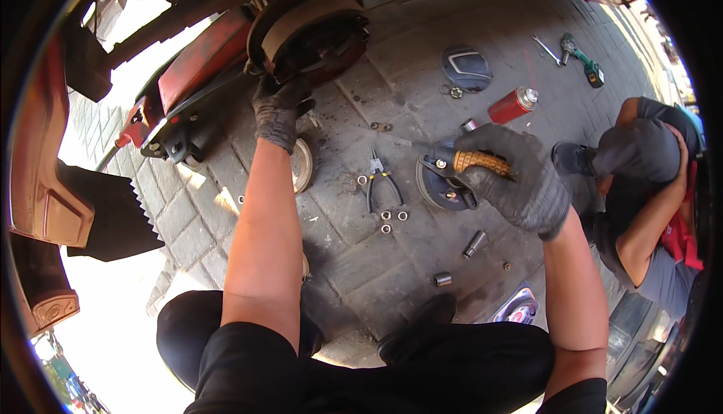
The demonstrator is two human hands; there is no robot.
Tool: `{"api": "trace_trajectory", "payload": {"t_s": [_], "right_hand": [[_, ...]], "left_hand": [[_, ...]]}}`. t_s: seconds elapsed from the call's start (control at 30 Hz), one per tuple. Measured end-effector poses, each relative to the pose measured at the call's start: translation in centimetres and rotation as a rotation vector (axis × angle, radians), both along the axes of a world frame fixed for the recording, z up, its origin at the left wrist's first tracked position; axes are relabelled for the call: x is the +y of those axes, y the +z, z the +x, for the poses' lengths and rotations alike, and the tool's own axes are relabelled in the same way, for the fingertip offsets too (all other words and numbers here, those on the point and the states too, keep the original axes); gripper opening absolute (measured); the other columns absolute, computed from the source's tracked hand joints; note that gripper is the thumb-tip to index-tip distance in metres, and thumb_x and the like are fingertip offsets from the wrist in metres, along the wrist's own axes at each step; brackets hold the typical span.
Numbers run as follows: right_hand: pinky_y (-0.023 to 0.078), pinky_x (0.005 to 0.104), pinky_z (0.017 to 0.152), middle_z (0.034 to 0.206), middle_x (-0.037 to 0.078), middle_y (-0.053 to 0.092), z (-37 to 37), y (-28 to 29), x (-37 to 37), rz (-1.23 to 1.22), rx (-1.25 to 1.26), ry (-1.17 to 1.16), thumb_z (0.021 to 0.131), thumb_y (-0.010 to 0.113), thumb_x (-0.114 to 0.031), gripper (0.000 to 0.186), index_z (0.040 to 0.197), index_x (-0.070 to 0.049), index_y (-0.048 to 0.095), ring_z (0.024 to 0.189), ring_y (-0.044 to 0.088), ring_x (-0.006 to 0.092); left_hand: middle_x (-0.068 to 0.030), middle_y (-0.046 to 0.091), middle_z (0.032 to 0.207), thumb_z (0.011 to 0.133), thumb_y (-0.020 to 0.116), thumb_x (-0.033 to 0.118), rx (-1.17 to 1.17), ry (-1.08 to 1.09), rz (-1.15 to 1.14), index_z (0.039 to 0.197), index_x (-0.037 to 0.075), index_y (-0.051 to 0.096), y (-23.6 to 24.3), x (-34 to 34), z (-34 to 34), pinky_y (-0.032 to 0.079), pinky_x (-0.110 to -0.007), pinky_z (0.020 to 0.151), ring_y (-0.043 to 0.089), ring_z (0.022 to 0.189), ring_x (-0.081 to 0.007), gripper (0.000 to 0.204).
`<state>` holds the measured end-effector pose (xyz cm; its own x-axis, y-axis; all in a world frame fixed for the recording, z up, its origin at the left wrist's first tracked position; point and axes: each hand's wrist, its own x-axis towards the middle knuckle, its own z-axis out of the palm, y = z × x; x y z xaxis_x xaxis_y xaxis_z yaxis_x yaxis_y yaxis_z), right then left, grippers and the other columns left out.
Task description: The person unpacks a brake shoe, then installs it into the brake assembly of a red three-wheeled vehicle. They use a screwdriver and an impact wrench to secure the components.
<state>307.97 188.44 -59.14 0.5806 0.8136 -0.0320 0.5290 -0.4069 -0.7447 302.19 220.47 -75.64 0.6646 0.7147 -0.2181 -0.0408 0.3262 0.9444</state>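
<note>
My right hand (520, 177), in a dark grey work glove, is closed around the amber handle of a screwdriver (482, 163). Its shaft points left and slightly away from me. Up at the left, my gloved left hand (277, 111) reaches to the lower edge of a rusty wheel brake assembly (301, 37) under the vehicle. Those fingers are curled against the edge, their tips partly lost in shadow. Under the screwdriver lies a dark round part (437, 192) with metal fittings. Black-handled pliers (380, 180) rest on the paving between my arms.
Several nuts (386, 216) and two sockets (474, 244) lie nearby. Farther off are a red spray can (514, 105), a black cap (467, 69), a wrench (547, 50) and a green power tool (582, 60). A red jack (203, 60) stands left; another person (655, 180) sits right.
</note>
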Motion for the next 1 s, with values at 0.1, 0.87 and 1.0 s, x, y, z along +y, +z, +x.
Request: {"api": "trace_trajectory", "payload": {"t_s": [0.1,0.87,1.0], "right_hand": [[0.052,0.0341,0.077,0.091,0.015,0.067,0.4,-2.2,-1.1,-0.071,0.018,0.149,0.075,0.070,-0.008,0.025,0.098,0.000,0.065,0.085,0.066,0.0252],[0.050,0.0468,0.087,0.116,0.018,0.056,-5.1,-17.4,11.5,-0.007,0.100,-0.507,0.080,0.063,-0.016,0.032,0.112,-0.013,0.057,0.101,0.060,0.0370],[0.051,0.0366,0.074,0.089,0.009,0.063,-5.0,-19.6,12.0,0.261,0.359,-0.724,0.085,0.061,-0.013,0.018,0.101,-0.006,0.059,0.082,0.062,0.0232]], "left_hand": [[-0.0051,0.064,0.092,0.079,0.074,0.017,0.095,0.111,0.100,0.115,0.008,0.056,0.2,-1.1,-0.5,0.054,-0.032,0.065,0.062,0.073,-0.0183,0.041],[-0.0215,0.066,0.101,0.082,0.060,0.027,0.712,-0.933,1.463,0.105,0.004,0.066,16.0,-10.9,-1.3,0.050,-0.043,0.087,0.063,0.098,-0.0365,0.033],[-0.0194,0.066,0.098,0.076,0.071,0.025,0.319,-0.396,1.330,0.110,0.002,0.062,19.5,-5.9,-3.2,0.052,-0.040,0.085,0.064,0.095,-0.0355,0.042]]}}
